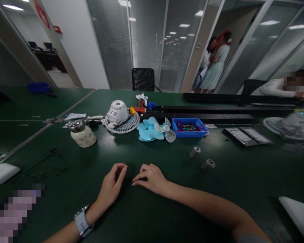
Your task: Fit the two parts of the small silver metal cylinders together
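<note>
My left hand [114, 180], with a pale-banded watch [82, 221] on its wrist, is held over the green table [142, 216]. Its fingers curl in toward the thumb, and nothing shows between them. Just to the right, my right hand [152, 178] has bent fingers, with the index finger and thumb tips close together and nothing visible in them. A small gap separates the two hands. Beyond them lie light-blue and clear fan blades [152, 130]. Two metal cylinders [195, 152] [208, 164] stand to the right of my right hand.
A white fan motor housing [118, 113] rests on a round grille [126, 126]. A cream bottle [83, 135] stands left, a blue bin of wires [191, 132] right of the blades. Long black bars [218, 109] lie behind. Two people stand in back; another person sits at right.
</note>
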The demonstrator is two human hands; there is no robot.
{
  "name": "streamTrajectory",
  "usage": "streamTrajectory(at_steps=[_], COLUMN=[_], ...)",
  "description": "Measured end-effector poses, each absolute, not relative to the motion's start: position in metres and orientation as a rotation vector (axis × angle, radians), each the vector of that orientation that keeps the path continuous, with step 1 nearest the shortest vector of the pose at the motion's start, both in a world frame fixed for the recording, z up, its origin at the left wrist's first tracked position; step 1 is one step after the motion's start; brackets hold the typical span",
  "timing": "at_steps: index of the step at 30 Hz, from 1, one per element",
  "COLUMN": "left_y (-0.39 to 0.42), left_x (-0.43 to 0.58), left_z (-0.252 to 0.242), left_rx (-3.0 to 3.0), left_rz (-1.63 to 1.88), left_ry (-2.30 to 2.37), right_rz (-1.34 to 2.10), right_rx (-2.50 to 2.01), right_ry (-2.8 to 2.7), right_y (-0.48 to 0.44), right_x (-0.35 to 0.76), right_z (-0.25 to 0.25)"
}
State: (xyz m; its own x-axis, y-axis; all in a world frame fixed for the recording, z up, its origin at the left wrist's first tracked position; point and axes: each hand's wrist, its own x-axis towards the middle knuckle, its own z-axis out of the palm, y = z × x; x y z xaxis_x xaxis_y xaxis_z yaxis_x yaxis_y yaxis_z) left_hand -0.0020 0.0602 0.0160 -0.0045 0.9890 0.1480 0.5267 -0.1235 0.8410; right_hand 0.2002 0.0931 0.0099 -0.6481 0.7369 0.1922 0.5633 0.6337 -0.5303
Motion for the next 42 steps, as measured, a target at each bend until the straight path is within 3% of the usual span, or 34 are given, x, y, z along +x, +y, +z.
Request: streamTrajectory(at_steps=[4,11,19,34,38,42], left_y=[0.061,0.062,0.061,0.061,0.061,0.061], left_x=[-0.004,-0.005,-0.005,-0.004,-0.004,-0.004], left_z=[0.016,0.014,0.012,0.013,0.011,0.012], left_rx=[1.702,1.723,1.743,1.724,1.728,1.735], left_rz=[0.996,0.944,0.918,0.889,0.886,0.879], left_ry=[1.576,1.578,1.558,1.551,1.537,1.539], right_rz=[0.415,-0.208,0.037,-0.094,-0.279,-0.195], right_rx=[-1.068,-1.648,-1.702,-1.715,-1.665,-1.665], right_ry=[-2.295,-1.67,-1.69,-1.769,-1.858,-2.092], right_y=[0.082,0.067,0.063,0.061,0.068,0.095], right_x=[0.267,0.426,0.449,0.448,0.442,0.422], right_z=[0.033,0.057,0.032,0.027,0.041,0.058])
